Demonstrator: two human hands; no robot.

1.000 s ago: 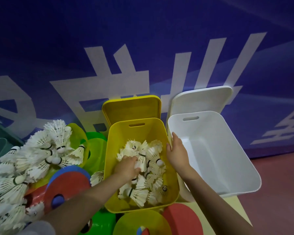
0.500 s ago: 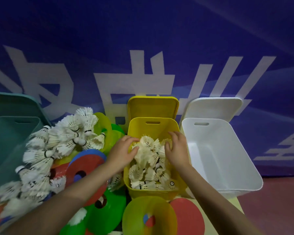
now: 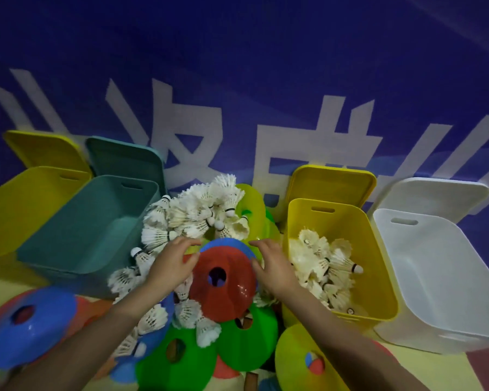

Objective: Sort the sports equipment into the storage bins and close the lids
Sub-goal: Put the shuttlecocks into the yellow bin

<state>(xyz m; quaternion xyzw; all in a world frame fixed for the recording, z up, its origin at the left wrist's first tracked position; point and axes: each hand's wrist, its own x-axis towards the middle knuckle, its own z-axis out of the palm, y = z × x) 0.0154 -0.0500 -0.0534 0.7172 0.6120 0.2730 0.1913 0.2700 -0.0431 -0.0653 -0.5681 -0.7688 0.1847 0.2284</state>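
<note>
Head view: four bins in a row against a blue banner (image 3: 237,66) with white lettering, every lid tipped up behind its bin. From left: a yellow bin (image 3: 14,204), a teal bin (image 3: 82,235), then, past a gap, a second yellow bin (image 3: 376,266) and a white bin (image 3: 446,292). Loose shuttlecocks in the second yellow bin (image 3: 326,266); teal and white bins showing bare insides. In the gap, a heap of shuttlecocks (image 3: 198,213) over flat cones, more shuttlecocks spilling toward the camera. On top of the heap, a red cone (image 3: 232,289) with a round hole, a blue cone's (image 3: 229,244) edge peeking out just behind it. Left hand (image 3: 172,263) at the red cone's left edge, fingers spread and loosely bent, gripping nothing. Right hand (image 3: 271,263) at its right edge, fingers likewise relaxed and holding nothing; actual contact with the cone not clear for either. Nearer: green cones (image 3: 246,342), a yellow cone (image 3: 297,359), another blue cone (image 3: 31,323) at far left.
</note>
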